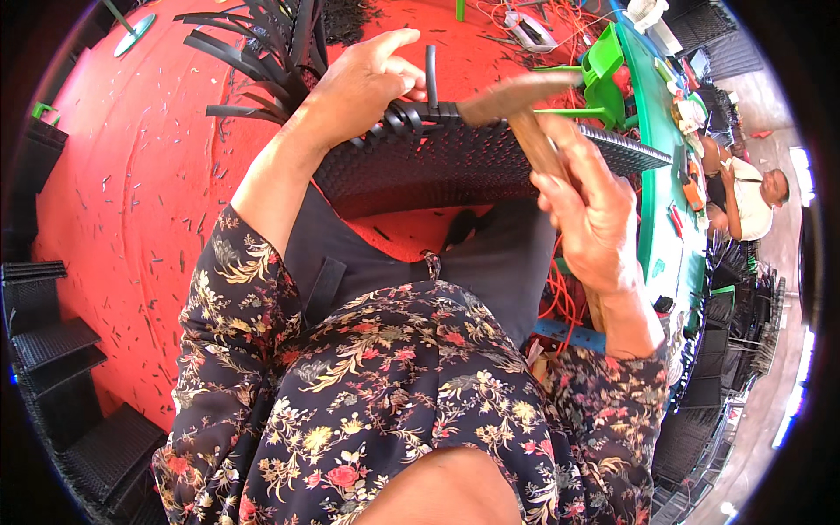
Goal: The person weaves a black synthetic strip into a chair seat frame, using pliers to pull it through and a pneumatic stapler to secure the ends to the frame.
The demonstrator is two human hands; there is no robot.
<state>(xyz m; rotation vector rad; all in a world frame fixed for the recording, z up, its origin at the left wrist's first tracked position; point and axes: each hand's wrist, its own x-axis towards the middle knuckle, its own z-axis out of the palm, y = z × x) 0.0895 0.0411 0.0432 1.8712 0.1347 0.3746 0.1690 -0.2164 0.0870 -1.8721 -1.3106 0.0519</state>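
Remotely, I see the right hand (pixel 586 206) wrapped round a hammer (pixel 530 136), upper centre; the left hand (pixel 367 79) curls by an upright black strip (pixel 430 77), its hold unclear.
The black woven panel (pixel 420 166), mid-frame, looks light but stiff, best steadied at its edge; the hammer seems head-heavy. I read no writing on either.

Wooden-handled hammer (pixel 531 136) above a black woven piece (pixel 420 171) with loose strip ends.
The hammer's brownish head, blurred, lies nearly crosswise, its left end overlapping the weave's edge in view; contact cannot be told. The handle slants down to the right. The woven piece curves broadly, its weave close and textured; one short strip (pixel 431 74) stands upright from the top edge, while long flat black strips (pixel 262 70) fan out at upper left.
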